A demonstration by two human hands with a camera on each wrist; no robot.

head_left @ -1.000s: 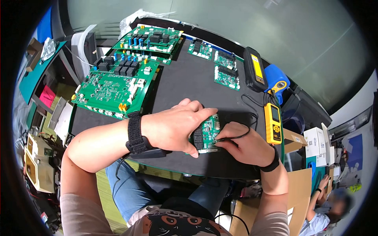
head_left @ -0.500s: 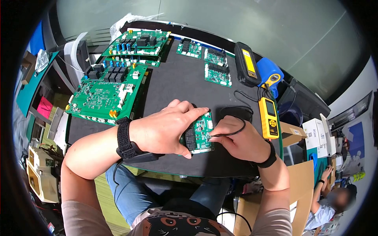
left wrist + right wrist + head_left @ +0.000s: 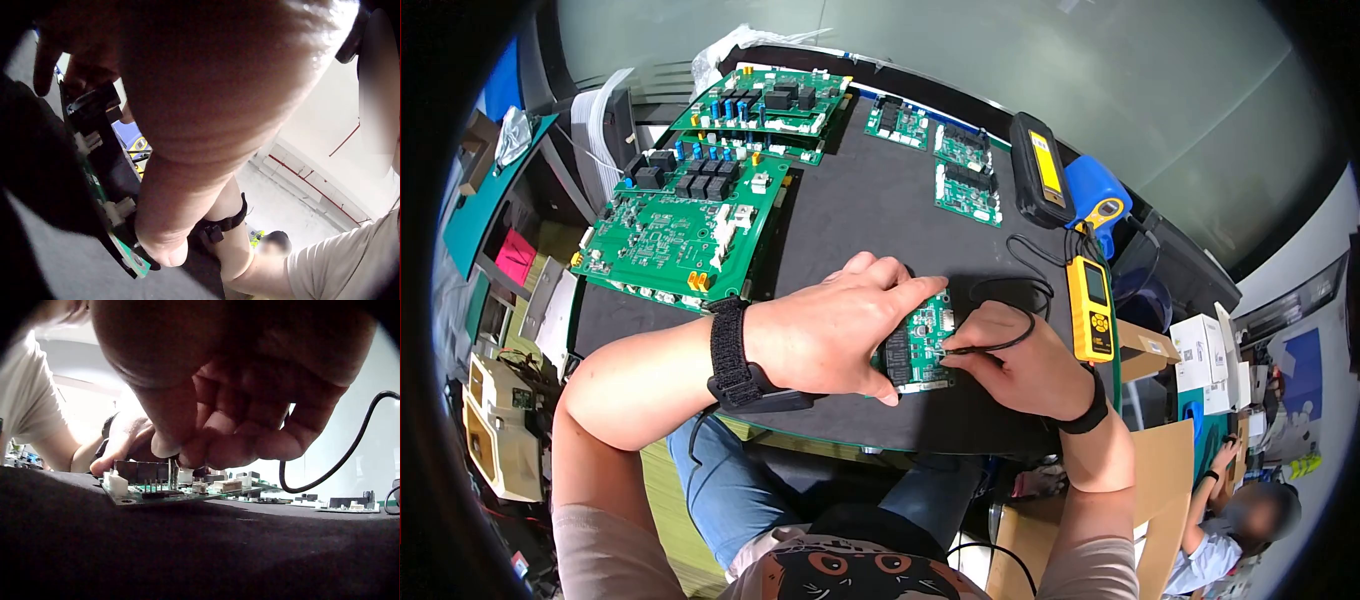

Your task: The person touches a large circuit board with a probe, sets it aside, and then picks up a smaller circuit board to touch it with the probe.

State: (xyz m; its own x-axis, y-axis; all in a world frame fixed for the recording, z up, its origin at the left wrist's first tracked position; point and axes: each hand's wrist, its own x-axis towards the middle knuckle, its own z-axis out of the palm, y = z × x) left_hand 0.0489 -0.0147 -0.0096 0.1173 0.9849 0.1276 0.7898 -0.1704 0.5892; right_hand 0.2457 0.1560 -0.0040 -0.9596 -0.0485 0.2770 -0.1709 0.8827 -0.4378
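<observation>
Across the near part of the dark mat, my left hand point(image 3: 825, 330) holds a small green circuit board point(image 3: 925, 345), thumb at the near edge and index finger at the far edge. A row of black relay blocks point(image 3: 897, 358) runs along the board's left side, partly under that hand. At the board's right side, my right hand point(image 3: 1015, 365) pinches the end of a black cable point(image 3: 1028, 335) between thumb and fingers. In the right wrist view a slim metallic plug point(image 3: 174, 470) stands upright between those fingertips and the board, beside a row of pins point(image 3: 156, 489).
A yellow handheld meter point(image 3: 1091, 310) lies to the right, near a blue-and-yellow device point(image 3: 1100, 195) and a black case point(image 3: 1040, 170). Large green boards point(image 3: 670, 230) are at the left. Several smaller boards point(image 3: 968, 193) lie at the back. Another person point(image 3: 1220, 530) sits far right.
The head view shifts left and back, moving the whole scene with it. Both hands keep their holds on the board and cable end, with little visible movement.
</observation>
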